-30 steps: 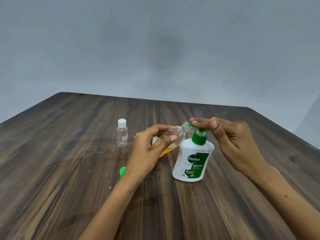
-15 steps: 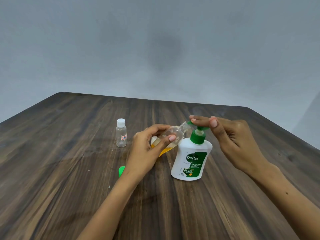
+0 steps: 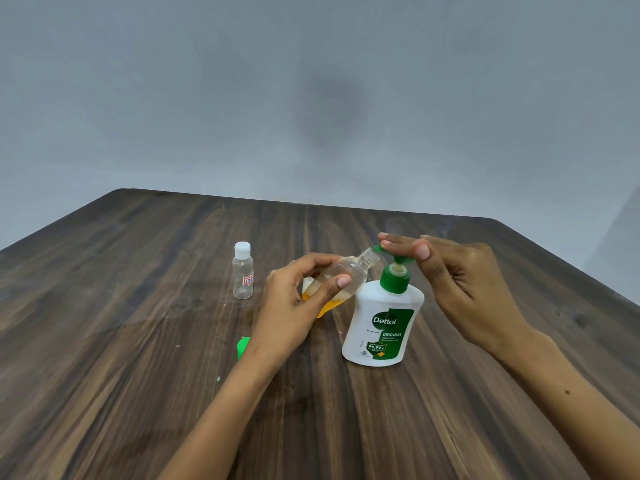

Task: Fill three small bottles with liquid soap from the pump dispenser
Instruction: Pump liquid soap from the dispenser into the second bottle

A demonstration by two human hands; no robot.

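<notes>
A dark wooden table [image 3: 145, 358] with streaky grain and rounded far corners carries everything. Standing upright on it at the left is a small clear bottle [image 3: 242, 271] with a white cap and a red-and-white label. Toward the middle stands a white Dettol pump dispenser [image 3: 382, 323] with a green collar. A green cap [image 3: 242, 347] lies nearer, partly hidden behind a wrist.

A dark wood-grain table [image 3: 104, 341] stands before a plain grey, perhaps smudged, wall [image 3: 311, 81].
</notes>
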